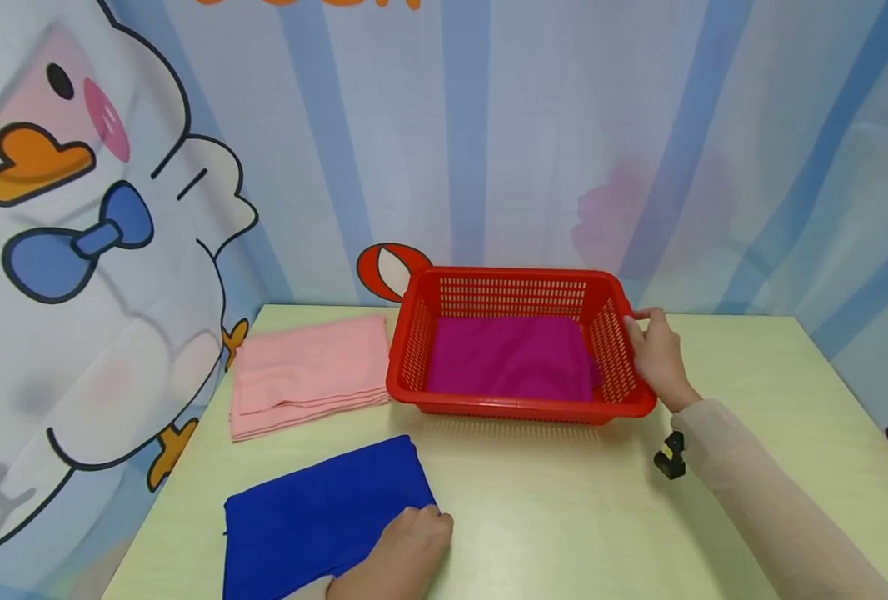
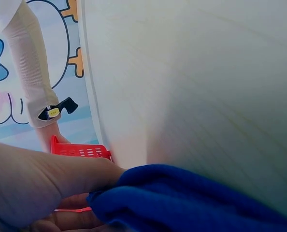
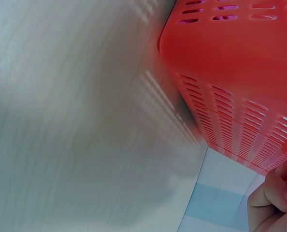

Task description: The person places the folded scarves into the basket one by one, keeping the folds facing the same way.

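A red plastic basket (image 1: 519, 409) with slotted walls stands toward the back of the table, a folded magenta cloth (image 1: 507, 358) lying inside it. My right hand (image 1: 660, 357) grips the basket's right rim; in the right wrist view its curled fingers (image 3: 274, 198) show at the rim. Near the front, my left hand (image 1: 406, 550) pinches the right edge of a folded blue cloth (image 1: 324, 508). The left wrist view shows the blue cloth (image 2: 182, 198) bunched between thumb and fingers.
Left of the basket lies a stack of folded pink cloth (image 1: 309, 367), close to the basket's side. The pale table (image 1: 549, 508) ends at a cartoon-printed curtain (image 1: 534, 150) behind and at the left.
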Available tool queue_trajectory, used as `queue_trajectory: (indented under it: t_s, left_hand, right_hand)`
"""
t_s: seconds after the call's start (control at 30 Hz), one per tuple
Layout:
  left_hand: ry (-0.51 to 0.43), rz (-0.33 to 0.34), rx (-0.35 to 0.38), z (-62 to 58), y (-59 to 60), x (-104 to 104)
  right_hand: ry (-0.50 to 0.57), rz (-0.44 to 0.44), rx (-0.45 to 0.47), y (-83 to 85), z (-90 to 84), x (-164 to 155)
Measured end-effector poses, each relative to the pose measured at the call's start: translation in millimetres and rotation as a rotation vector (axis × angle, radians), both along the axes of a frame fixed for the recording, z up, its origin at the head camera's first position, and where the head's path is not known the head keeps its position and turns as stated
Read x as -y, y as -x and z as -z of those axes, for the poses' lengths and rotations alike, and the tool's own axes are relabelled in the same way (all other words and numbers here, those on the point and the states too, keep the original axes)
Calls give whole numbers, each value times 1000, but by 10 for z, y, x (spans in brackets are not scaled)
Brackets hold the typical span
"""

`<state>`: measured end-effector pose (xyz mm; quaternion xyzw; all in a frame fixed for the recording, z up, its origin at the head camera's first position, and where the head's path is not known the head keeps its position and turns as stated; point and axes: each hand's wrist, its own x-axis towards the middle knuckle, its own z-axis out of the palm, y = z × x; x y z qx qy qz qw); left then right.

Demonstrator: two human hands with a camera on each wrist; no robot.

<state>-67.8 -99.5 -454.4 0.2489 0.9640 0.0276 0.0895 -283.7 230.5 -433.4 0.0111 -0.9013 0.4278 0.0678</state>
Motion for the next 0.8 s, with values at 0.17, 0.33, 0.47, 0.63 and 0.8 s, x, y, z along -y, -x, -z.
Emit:
queue_trajectory:
  t_s: [0.17, 0.33, 0.47, 0.63, 0.8]
  left_hand:
    - [6, 12, 2, -8, 1, -29]
    - [28, 25, 43, -22, 23, -54]
    - [32, 28, 76, -42, 38, -77]
    - [45, 13, 119, -51, 42, -106]
    - [50, 29, 106, -41, 43, -118]
  right_hand:
    - [3, -3, 4, -3, 2, 1]
    - [-11, 3, -6, 9, 8, -7]
    - [-19, 4, -13, 22, 9, -15]
    - [-4, -4, -8, 29, 18, -23]
    - [-2, -6, -31, 18, 31, -25]
